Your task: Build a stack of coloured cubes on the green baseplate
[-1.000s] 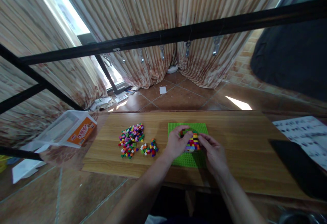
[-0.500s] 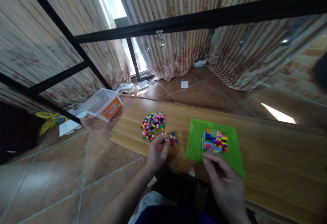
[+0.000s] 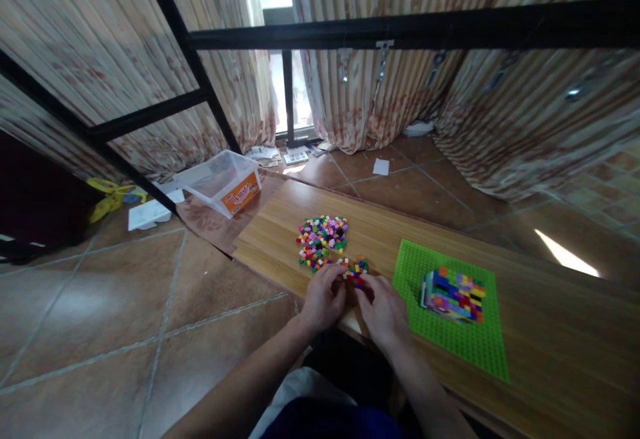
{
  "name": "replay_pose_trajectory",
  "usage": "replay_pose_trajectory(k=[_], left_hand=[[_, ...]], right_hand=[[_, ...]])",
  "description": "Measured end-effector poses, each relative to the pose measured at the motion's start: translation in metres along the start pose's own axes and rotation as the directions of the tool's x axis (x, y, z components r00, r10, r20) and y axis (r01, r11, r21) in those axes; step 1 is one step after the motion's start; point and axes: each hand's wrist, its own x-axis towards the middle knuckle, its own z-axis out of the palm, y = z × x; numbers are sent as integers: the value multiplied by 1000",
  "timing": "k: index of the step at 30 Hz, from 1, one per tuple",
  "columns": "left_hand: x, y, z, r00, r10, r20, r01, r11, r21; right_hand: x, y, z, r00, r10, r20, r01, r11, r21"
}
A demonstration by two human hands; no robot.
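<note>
Both hands are close together over the wooden table, at the near side of a small cluster of coloured toy bricks [image 3: 361, 265]. My left hand [image 3: 324, 297] has its fingers closed by the cluster's left edge; whatever it pinches is too small to make out. My right hand [image 3: 384, 311] reaches in from the right, thumb and forefinger curled at the bricks, and what lies between them is hidden. Behind my left hand spreads a larger pile of mixed bricks [image 3: 323, 239]. To the right, a multicoloured block of stacked bricks [image 3: 456, 295] stands on a green baseplate [image 3: 417, 262].
The wooden table [image 3: 550, 319] runs across to the right. A clear plastic box [image 3: 213, 185] with an orange label stands beyond its left end. A black metal rail [image 3: 350, 35] crosses before striped curtains [image 3: 350, 105]. Papers and a yellow bag [image 3: 107, 195] lie on the tiled floor.
My right hand has moved left from beside the stacked block to the small brick cluster, next to my left hand. The whole view has shifted, so the table things appear further right.
</note>
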Motion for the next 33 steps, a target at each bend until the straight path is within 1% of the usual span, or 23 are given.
replay_pose_trajectory(k=[5,8,10,12,14,17,18,20,22,24,28,30,33], left_hand=[[0,0,0,1000,-8,8,8,1000,10],[1,0,-1,1000,-20,16,20,1000,-6],[2,1,-2,1000,-25,18,26,1000,-18],[3,1,-3,999,-43,16,44,998,-38],[4,3,-4,996,-88,17,89,993,-82],[5,8,-4,975,-221,12,219,951,-220],[5,12,-3,963,-270,25,265,922,-283],[4,20,0,937,-339,82,341,843,-416],[2,31,4,920,-361,153,386,768,-511],[2,43,9,909,-360,210,414,720,-556],[2,62,19,896,-318,310,443,688,-575],[2,68,23,893,-302,333,445,696,-563],[0,74,27,897,-284,339,431,733,-526]], right_hand=[[8,-11,9,999,33,-19,-36,988,-153],[11,-14,13,997,60,-41,-66,983,-172],[12,-15,14,996,55,-67,-65,986,-151],[13,-15,11,994,37,-104,-45,996,-77],[12,-17,5,989,24,-146,-16,998,53],[6,-19,-7,985,21,-170,27,961,275],[2,-19,-12,986,28,-163,29,940,339],[-7,-19,-19,988,66,-137,4,890,456],[-18,-17,-26,986,133,-101,-53,822,566],[-28,-13,-33,973,221,-64,-124,739,662],[-39,-3,-46,920,391,-3,-239,570,786],[-41,2,-51,899,437,28,-262,485,835],[-42,8,-55,882,468,51,-249,371,895]])
